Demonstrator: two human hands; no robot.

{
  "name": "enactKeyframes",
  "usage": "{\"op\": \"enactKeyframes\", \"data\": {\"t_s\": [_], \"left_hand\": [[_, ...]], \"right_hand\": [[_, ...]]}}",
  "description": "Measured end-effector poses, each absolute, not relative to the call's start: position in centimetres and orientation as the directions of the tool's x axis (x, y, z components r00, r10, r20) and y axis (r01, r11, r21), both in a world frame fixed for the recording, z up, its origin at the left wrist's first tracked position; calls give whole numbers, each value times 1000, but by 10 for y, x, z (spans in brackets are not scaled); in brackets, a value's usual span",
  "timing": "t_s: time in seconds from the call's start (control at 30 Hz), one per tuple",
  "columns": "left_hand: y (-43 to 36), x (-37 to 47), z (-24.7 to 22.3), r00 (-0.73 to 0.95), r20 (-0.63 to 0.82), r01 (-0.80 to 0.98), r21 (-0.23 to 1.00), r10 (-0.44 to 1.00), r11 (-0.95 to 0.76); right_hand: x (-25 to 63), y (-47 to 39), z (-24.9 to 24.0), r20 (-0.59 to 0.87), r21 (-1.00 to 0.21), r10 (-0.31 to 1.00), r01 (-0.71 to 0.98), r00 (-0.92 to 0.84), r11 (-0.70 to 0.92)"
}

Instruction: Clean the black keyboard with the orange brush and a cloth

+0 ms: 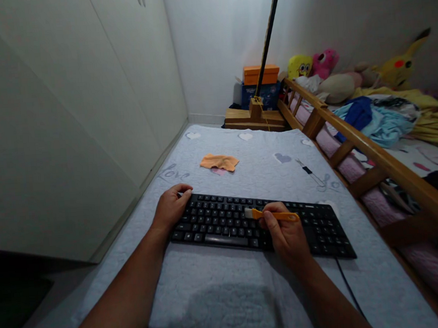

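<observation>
A black keyboard (223,219) lies slightly slanted on the pale blue cover (199,292). Its left end is gripped by my left hand (172,205), thumb on the top corner and the fingers curled at the far edge. My right hand (287,232) is closed around the orange handle of a small brush (279,216). The brush's pale bristles point left and sit over the keys near the middle of the board. Behind the keyboard lies a crumpled orange cloth (219,161). Farther right is a thin wire tool with a black slider (307,170).
A cable (350,290) runs from the keyboard toward me on the right. A wooden bed rail (347,128) borders the right side, with soft toys (325,63) and bedding beyond. White cabinet doors (85,103) stand left. A wooden stand (255,114) with a pole is at the back.
</observation>
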State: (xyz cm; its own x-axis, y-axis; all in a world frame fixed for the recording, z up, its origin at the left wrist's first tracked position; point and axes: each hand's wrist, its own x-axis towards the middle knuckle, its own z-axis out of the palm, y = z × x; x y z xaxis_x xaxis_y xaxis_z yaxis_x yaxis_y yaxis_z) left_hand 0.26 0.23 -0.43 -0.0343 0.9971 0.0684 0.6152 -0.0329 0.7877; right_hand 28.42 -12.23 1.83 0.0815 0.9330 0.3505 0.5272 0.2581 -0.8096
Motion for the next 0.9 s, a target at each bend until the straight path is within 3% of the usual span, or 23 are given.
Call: {"op": "enactKeyframes", "data": {"t_s": [0.3,0.67,0.9], "left_hand": [[3,1,-6,-10,78,618,784,997,-55],[4,0,-11,-43,78,599,800,996,-37],[7,1,-16,-98,76,545,838,992,-10]], "right_hand": [[281,-117,22,364,-699,931,665,15,263],[278,-111,37,418,-690,906,671,64,271],[278,-94,59,279,-702,958,668,-61,247]]}}
